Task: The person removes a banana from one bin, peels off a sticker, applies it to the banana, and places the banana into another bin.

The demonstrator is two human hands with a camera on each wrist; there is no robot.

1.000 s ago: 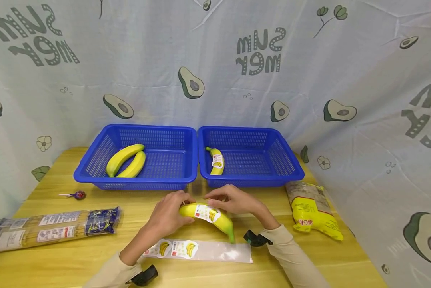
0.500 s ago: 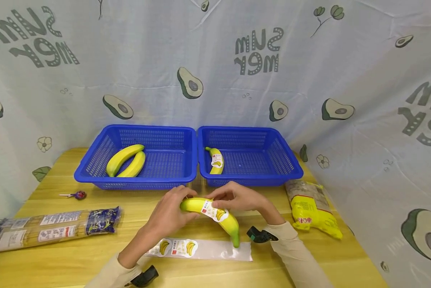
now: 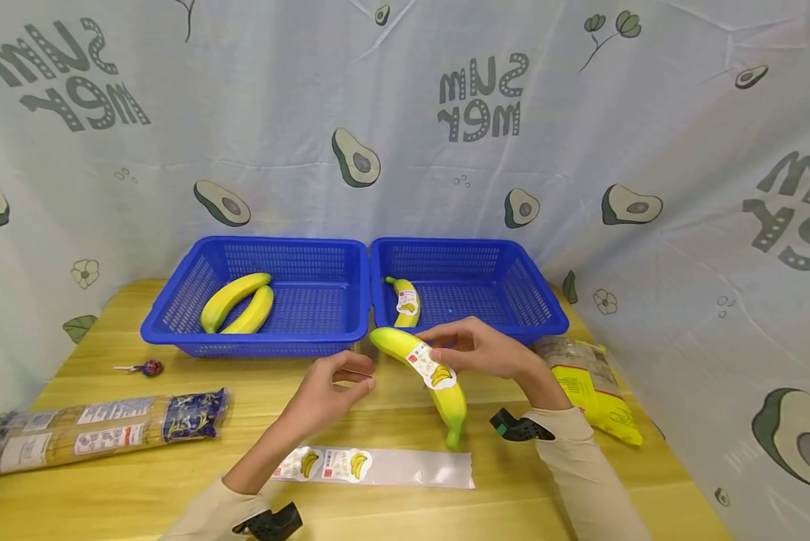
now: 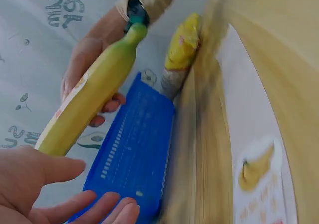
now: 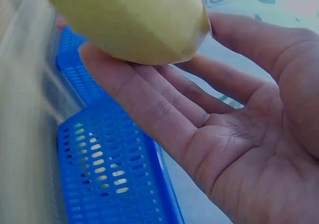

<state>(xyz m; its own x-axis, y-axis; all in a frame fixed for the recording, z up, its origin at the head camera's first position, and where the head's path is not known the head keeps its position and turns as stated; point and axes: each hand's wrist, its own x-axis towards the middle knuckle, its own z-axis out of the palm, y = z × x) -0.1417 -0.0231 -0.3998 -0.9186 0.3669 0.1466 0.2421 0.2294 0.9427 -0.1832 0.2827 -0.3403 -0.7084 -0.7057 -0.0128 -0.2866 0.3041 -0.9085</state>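
Observation:
My right hand [image 3: 482, 349] holds a yellow banana [image 3: 454, 406] between thumb and fingers, raised over the table in front of the right basket. A white label sticker [image 3: 430, 365] with a banana picture lies on its skin, and my right thumb rests on that label. In the right wrist view the banana [image 5: 134, 20] sits on the fingers with the thumb against its side. My left hand [image 3: 330, 391] is apart from the banana, fingers loosely bent with a gap to the thumb. Below the hands lies a strip of label stickers [image 3: 418, 467], two printed labels showing at its left part.
Two blue baskets stand side by side: the left basket [image 3: 256, 340] holds two plain bananas [image 3: 232, 297], the right basket [image 3: 486, 330] one labelled banana [image 3: 407, 300]. A lollipop [image 3: 151, 367] and a noodle pack [image 3: 107, 428] lie left; a yellow bag [image 3: 601, 391] lies right.
The left hand has let go of the banana. My right hand has carried the banana up and to the right, towards the right basket, with its lower tip turned further down.

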